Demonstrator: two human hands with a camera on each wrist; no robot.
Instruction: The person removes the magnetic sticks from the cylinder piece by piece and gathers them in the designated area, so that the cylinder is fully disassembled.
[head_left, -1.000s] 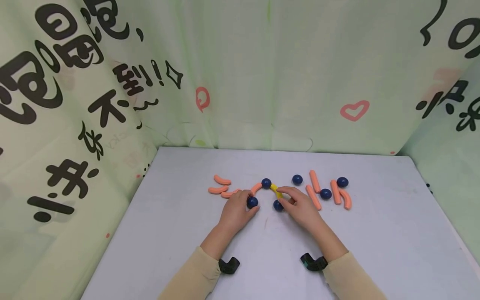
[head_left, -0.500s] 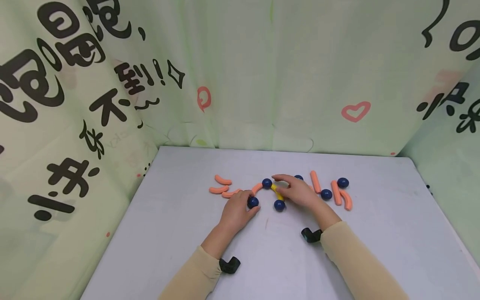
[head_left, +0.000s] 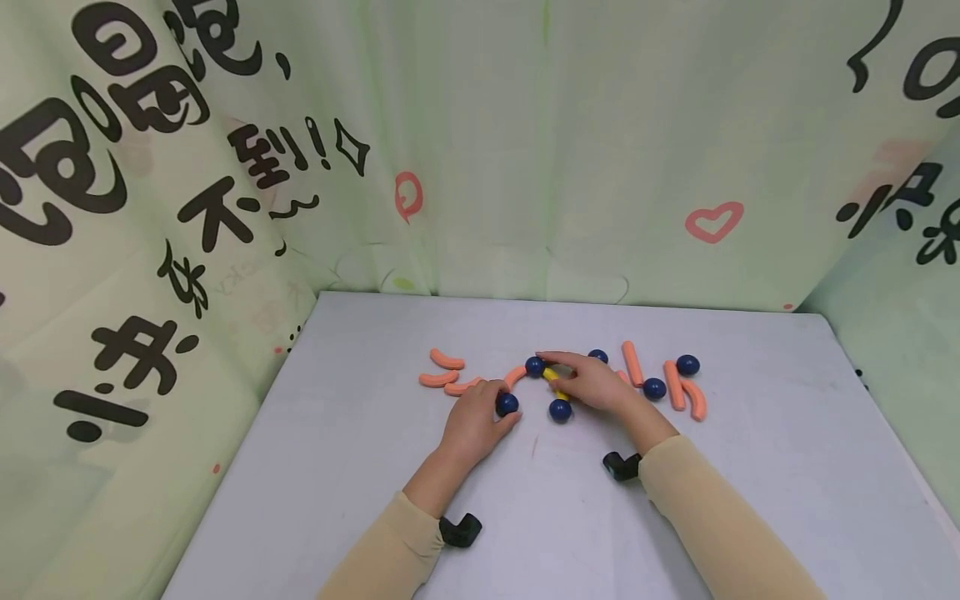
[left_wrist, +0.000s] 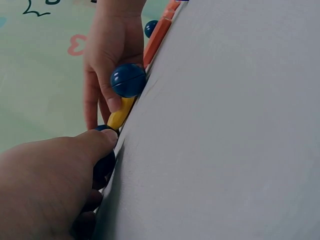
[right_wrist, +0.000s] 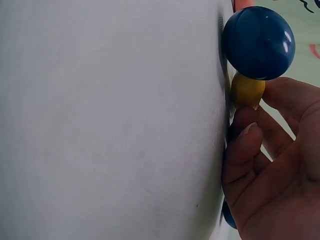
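Observation:
A short chain of toy building pieces lies on the table. In the head view my left hand holds a dark blue ball at its near left end, the thumb on its near side. From there a curved orange rod leads to a second blue ball. A yellow rod runs from that ball to a third one. My right hand has its fingertips at the second ball and its thumb against the yellow rod, also seen in the right wrist view beside the yellow rod.
Three curved orange rods lie left of the chain. Toward the right are straight orange rods, a curved orange one and loose blue balls, one partly behind my right hand. A printed curtain hangs behind the table.
My right hand leaves the near end of the yellow rod, moves forward with fingers spread, then brings its fingertips in to the far blue ball. My left hand stays where it is.

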